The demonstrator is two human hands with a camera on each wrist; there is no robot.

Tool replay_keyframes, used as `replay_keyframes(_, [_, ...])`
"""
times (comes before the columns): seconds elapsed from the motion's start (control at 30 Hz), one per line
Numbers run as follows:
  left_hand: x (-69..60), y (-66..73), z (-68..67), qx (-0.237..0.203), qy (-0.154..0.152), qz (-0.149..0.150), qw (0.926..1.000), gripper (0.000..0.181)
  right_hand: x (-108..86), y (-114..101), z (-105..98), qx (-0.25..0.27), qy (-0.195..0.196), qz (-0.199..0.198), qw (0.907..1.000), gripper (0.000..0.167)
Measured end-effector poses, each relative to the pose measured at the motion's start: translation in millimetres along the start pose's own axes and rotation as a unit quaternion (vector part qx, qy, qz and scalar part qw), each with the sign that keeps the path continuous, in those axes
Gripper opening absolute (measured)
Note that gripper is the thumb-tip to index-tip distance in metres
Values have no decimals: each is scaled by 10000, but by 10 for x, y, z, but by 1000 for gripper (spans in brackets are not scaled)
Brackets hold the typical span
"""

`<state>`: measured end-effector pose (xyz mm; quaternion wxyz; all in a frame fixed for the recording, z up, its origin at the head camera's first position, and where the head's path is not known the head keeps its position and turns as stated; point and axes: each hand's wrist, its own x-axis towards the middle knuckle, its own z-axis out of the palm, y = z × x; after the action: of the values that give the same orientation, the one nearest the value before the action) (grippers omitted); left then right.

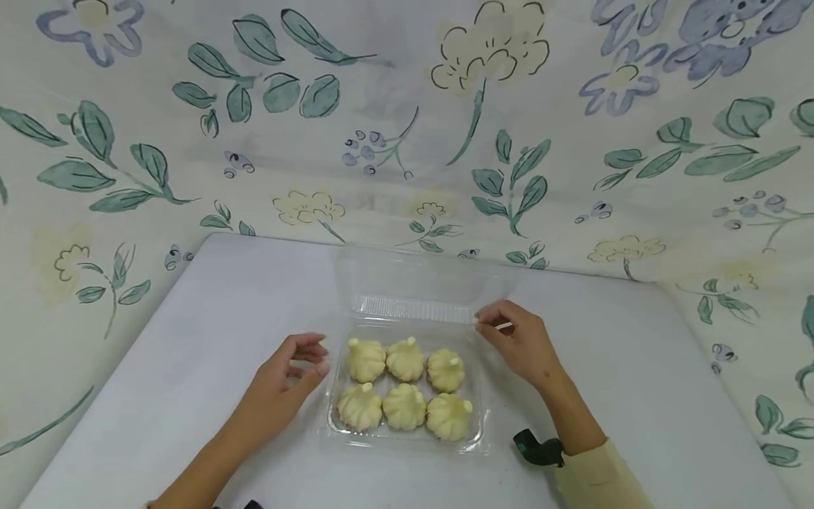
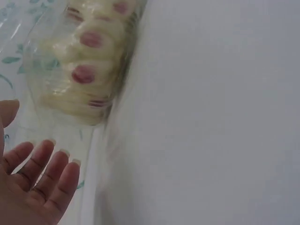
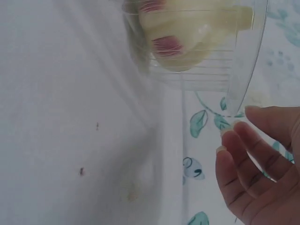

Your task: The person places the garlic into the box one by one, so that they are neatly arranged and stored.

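Note:
A clear plastic clamshell box (image 1: pixel 407 445) lies open on the table, its transparent lid (image 1: pixel 413 279) tipped back behind it. Several pale yellow garlic bulbs (image 1: pixel 405 406) sit in two rows inside; purple-red patches on garlic bulbs (image 2: pixel 92 40) show through the side in the left wrist view. To the left of the box hangs my left hand (image 1: pixel 286 385), palm inward, fingers loosely bent and holding nothing. At the back right corner, beside the ridged hinge, is my right hand (image 1: pixel 521 343). In the right wrist view its thumb and fingertips are close to the box corner; contact is unclear.
The white table (image 1: pixel 591 353) spreads around the box. A flower-patterned cloth (image 1: pixel 394 92) hangs behind and at the sides. A black strap-like device (image 1: pixel 537 449) sits by the right sleeve (image 1: pixel 600 477).

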<state>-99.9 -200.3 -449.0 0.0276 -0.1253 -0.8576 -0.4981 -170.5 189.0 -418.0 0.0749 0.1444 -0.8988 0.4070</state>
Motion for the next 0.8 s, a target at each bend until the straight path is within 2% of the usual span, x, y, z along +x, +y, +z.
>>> replay_keyframes(0.1, [110,88,-74,330,399,403,9978,50,-29,0,-8,-298,23,-247,9992,11])
replay_keyframes(0.2, [162,191,-114,213,649,694,9952,53,-67,-5,-21,-615,-4,-416,9972,9])
replay_keyframes(0.37, [157,324,-106,-591,518,1036,9915,47,-142,-36,-48,-988,96,-723,9924,10])
replay_keyframes(0.43, [149,349,-97,-788,467,1127,9894,47,-175,-53,-58,-1167,164,-855,9893,11])
replay_keyframes(0.53, [150,360,-96,-821,595,1133,9884,48,-220,-63,-62,-1499,216,-1033,9831,15])
replay_keyframes(0.63, [146,353,-103,-753,669,957,9903,46,-260,-81,-63,-1785,168,-1267,9756,20])
replay_keyframes(0.8, [79,334,-99,-577,422,643,9954,45,-330,-107,-57,-2098,72,-1497,9662,28])
